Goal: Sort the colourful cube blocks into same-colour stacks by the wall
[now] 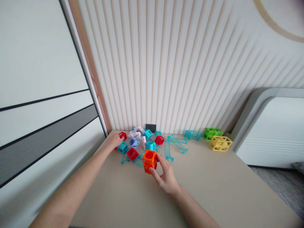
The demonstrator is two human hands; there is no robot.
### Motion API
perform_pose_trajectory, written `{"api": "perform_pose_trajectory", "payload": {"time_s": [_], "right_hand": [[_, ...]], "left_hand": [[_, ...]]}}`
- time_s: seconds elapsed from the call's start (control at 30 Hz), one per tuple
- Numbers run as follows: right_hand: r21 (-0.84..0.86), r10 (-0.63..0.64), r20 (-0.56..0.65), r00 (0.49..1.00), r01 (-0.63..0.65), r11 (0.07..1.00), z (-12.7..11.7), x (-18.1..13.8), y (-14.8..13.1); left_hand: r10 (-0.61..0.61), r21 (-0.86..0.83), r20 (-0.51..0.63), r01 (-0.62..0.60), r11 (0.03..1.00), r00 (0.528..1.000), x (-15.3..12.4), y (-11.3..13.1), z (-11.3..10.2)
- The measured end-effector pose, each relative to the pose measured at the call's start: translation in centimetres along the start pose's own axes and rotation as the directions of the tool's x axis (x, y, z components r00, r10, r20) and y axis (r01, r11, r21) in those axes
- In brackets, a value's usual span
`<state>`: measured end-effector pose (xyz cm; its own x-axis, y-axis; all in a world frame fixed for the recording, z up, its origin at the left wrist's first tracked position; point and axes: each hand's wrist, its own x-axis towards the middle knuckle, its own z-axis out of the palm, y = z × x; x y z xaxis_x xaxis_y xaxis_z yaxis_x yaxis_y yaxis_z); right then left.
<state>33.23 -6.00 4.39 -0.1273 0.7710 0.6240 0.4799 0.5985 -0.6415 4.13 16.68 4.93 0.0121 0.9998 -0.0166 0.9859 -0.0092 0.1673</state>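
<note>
My right hand [167, 175] grips an orange hollow cube block [149, 157] between thumb and fingers, above the front of the pile. The lower part of this piece looks redder; whether it is a second block I cannot tell. At the left end of the pile, my left hand [113, 141] has its fingers bent over a red cube block [122, 135], partly hidden by them. Close to that hand lie a teal cube block [123, 147] and a periwinkle one [134, 142]. Another red cube block [132, 154] lies between the hands, near a cyan block [150, 145].
Pale lilac pieces [136, 134] and a red block [159, 140] lie farther back. Clear teal track pieces [178, 144] spread right. A green frame block [212, 133] and a yellow one [220, 143] stand at the table's [204, 183] right end. A ribbed wall [152, 69] rises behind.
</note>
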Motion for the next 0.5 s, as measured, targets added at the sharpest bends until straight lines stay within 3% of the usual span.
{"api": "perform_pose_trajectory", "payload": {"time_s": [0.13, 0.5], "right_hand": [[-0.012, 0.004, 0.021, 1.0, -0.004, 1.0, -0.1, 0.0, 0.0], [-0.044, -0.027, 0.037, 0.999, 0.029, 0.999, 0.0, -0.1, 0.2]], "left_hand": [[-0.073, 0.039, -0.024, 0.074, 0.997, 0.997, -1.2, 0.4, -0.4], [-0.115, 0.07, -0.087, 0.121, 0.99, 0.99, -3.2, 1.1, -1.6]]}}
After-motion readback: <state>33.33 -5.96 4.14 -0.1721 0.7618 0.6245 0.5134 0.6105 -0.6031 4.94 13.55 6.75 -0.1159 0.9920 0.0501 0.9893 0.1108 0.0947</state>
